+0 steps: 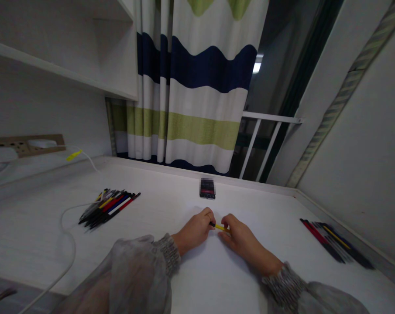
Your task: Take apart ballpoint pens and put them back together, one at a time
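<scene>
Between my two hands, just above the white desk (217, 274), is a slim yellow pen (221, 227) with a black end. My left hand (197, 229) is closed round the black end at its left. At the other side, the fingers of my right hand (238, 235) pinch the yellow part. Whether the black end is a cap or part of the barrel I cannot make out. Both forearms wear grey sleeves with gathered cuffs.
A pile of pens (110, 207) lies to the left, and a smaller group of pens (338, 242) to the right. A phone (207, 188) lies beyond my hands. A white cable (73, 244) runs across the desk's left side from a power strip (27, 146). Curtains (204, 100) hang behind.
</scene>
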`<control>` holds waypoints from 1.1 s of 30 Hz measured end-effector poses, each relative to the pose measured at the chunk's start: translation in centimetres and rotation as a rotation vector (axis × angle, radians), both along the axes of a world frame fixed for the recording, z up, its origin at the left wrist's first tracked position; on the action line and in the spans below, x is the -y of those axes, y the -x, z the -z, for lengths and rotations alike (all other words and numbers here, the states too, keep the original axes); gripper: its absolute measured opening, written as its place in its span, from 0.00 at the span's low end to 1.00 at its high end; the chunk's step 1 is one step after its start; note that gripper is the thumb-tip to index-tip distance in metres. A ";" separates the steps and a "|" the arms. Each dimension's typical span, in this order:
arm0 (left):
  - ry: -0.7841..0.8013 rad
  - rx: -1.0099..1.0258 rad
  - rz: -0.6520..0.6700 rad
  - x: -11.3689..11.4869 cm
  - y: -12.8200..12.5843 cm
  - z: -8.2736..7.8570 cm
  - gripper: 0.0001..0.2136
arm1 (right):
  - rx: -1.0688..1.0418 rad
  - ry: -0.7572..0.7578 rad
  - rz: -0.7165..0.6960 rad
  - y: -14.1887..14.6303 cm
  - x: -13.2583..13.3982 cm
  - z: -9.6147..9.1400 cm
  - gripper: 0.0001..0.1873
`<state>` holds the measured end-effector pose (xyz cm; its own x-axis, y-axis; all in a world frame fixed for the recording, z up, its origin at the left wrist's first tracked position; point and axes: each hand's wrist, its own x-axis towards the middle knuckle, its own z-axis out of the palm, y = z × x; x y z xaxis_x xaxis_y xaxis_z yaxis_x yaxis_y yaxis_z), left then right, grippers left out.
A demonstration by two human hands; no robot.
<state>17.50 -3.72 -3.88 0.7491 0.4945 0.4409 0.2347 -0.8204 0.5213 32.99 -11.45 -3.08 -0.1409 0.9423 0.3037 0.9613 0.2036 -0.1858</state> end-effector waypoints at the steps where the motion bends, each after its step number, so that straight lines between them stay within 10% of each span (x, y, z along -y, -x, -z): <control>1: 0.000 0.002 0.003 0.0 0.0 0.0 0.08 | -0.005 0.002 0.015 0.0 0.0 0.0 0.06; 33: 0.020 0.039 0.027 -0.1 -0.1 0.2 0.07 | 0.002 0.042 0.055 -0.2 0.0 -0.2 0.05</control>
<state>17.56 -3.62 -4.12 0.7450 0.4832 0.4600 0.1917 -0.8155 0.5461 33.22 -11.42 -2.92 -0.0888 0.9606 0.2634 0.9712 0.1422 -0.1911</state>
